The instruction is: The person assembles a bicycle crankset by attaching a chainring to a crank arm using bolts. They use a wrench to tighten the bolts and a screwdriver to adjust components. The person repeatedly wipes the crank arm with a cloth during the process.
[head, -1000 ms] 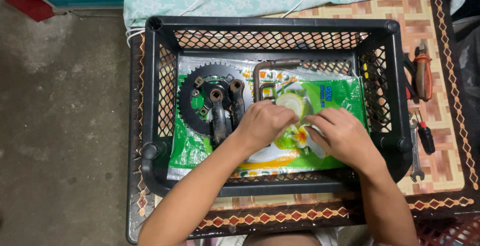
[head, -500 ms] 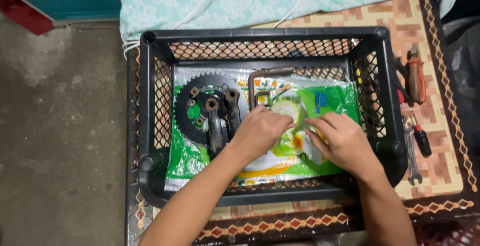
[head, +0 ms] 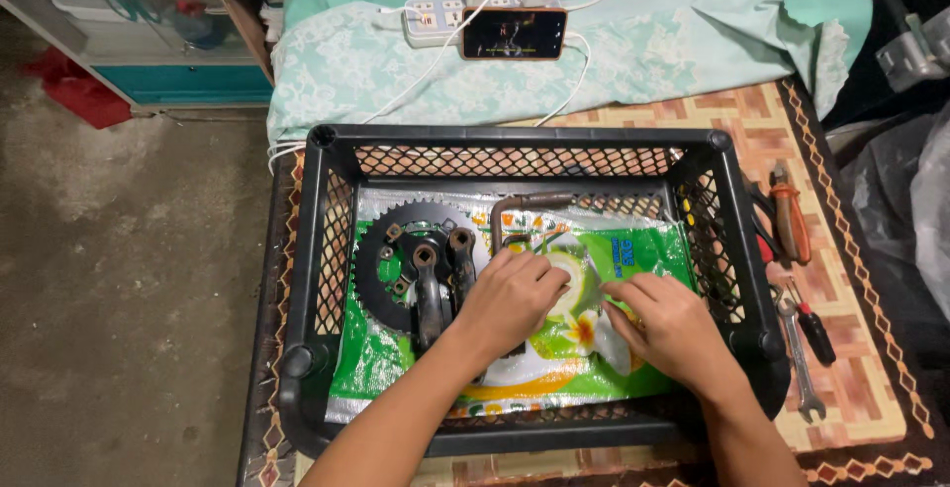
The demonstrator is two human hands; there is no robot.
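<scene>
A black plastic crate (head: 315, 249) sits on a patterned table, lined with a green and white printed plastic bag (head: 594, 348). My left hand (head: 510, 299) lies curled on the bag in the crate's middle, right of a black toothed chainring with crank arms (head: 406, 269). My right hand (head: 673, 324) rests palm down on the bag a little to the right, fingers pointing left toward the left hand. Something small may lie under the fingers; I cannot tell. A rusty bent metal rod (head: 520, 210) lies just beyond the left hand.
Pliers with orange handles (head: 790, 220), a screwdriver (head: 816, 334) and a spanner (head: 797, 353) lie on the table right of the crate. Behind it, a phone (head: 515, 34) and a power strip (head: 440, 20) sit on pale green cloth. Concrete floor lies left.
The view has tilted upward, showing the phone and power strip. Both hands stay on the bag in nearly the same spots.
</scene>
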